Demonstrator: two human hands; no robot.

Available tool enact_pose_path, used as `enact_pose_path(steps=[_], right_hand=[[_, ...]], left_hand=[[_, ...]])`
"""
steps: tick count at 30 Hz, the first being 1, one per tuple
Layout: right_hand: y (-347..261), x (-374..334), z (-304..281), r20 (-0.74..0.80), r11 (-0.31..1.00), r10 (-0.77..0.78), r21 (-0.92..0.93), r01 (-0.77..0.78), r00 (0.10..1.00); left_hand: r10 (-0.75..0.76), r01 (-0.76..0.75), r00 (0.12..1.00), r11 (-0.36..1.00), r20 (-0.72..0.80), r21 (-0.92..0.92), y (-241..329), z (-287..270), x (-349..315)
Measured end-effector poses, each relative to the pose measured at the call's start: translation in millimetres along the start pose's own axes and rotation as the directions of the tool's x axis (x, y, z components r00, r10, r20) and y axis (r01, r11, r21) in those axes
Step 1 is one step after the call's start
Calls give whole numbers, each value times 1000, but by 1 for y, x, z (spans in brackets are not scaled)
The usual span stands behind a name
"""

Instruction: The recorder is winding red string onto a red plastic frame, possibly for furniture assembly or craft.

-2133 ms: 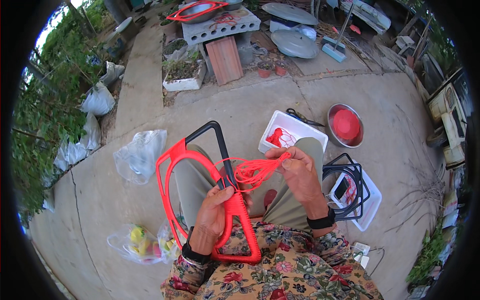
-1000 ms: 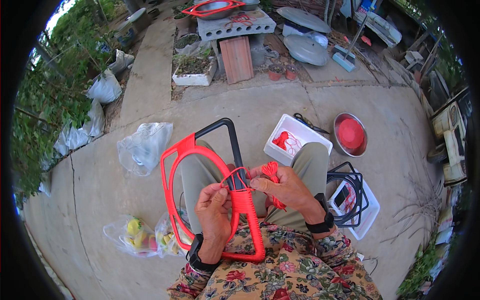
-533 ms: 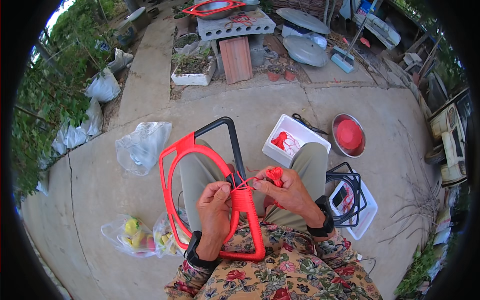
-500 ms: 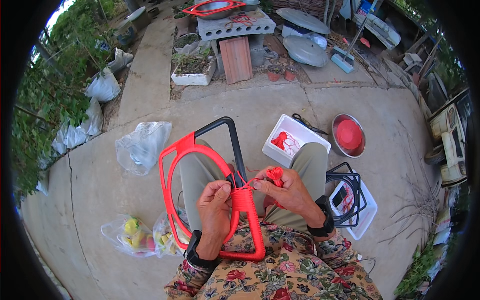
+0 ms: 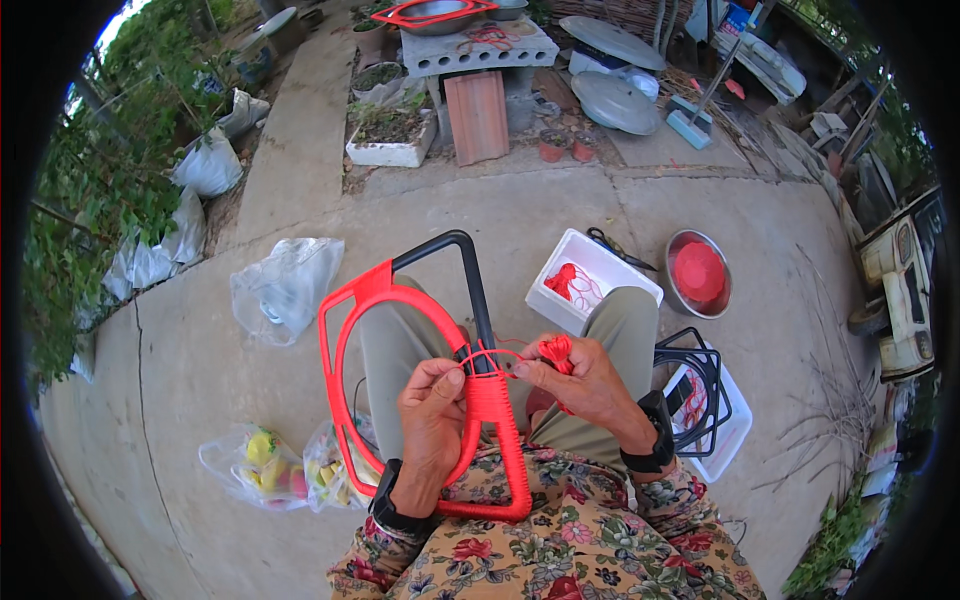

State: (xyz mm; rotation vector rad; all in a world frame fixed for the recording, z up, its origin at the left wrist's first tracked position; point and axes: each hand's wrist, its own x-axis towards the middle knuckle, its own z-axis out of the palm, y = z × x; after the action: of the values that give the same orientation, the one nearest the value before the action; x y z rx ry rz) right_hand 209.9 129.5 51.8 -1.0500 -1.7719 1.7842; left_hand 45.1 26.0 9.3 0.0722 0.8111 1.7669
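A frame of black tubing point(image 5: 474, 280), mostly wrapped in red cord point(image 5: 488, 402), rests across my lap, with a ring inside its rectangle. Its far right corner and upper right side are bare black. At the edge of the wrapping my left hand point(image 5: 430, 415) is closed, thumb and forefinger pinching a strand of red cord that runs over the tube. Closed around a bundle of red cord point(image 5: 556, 350), my right hand point(image 5: 592, 388) sits just right of the frame. A loop of the strand spans between both hands.
Beyond my right knee stand a white foam box point(image 5: 562, 262) with red cord, scissors point(image 5: 618, 246) and a metal bowl point(image 5: 722, 262). Black frames point(image 5: 706, 380) lie on a white tray point(image 5: 738, 420) at right. Plastic bags point(image 5: 290, 285) lie to the left.
The red strand now arches in a wider loop over the tube between my hands. My right hand has shifted slightly right with the bundle; the frame has barely moved.
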Motion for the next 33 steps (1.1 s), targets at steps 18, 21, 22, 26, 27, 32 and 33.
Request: enact_pose_path(steps=[18, 21, 22, 26, 27, 32, 33], right_hand=[[-8, -9, -25, 122, 712, -317, -625, 321, 941], [-15, -9, -29, 88, 709, -274, -655, 263, 958], [-16, -8, -30, 43, 718, -283, -652, 241, 958], [-17, -10, -38, 20, 786, -243, -582, 209, 970], [-21, -13, -39, 17, 822, -208, -539, 184, 978], [-20, -20, -51, -65, 882, -152, -460, 106, 986], [-18, -20, -53, -89, 891, -144, -445, 89, 986]], left_hand=[[-40, 41, 999, 999, 31, -15, -4, -4, 7], [-43, 43, 999, 999, 20, -15, -5, -5, 7], [-44, 45, 999, 999, 15, -20, -5, -5, 8], [-48, 49, 998, 998, 26, -43, -6, -7, 10], [-49, 50, 998, 998, 25, -42, -5, -8, 10], [-145, 147, 988, 987, 47, -57, 0, 4, 6], [-146, 149, 988, 987, 47, -57, 0, 5, 7]])
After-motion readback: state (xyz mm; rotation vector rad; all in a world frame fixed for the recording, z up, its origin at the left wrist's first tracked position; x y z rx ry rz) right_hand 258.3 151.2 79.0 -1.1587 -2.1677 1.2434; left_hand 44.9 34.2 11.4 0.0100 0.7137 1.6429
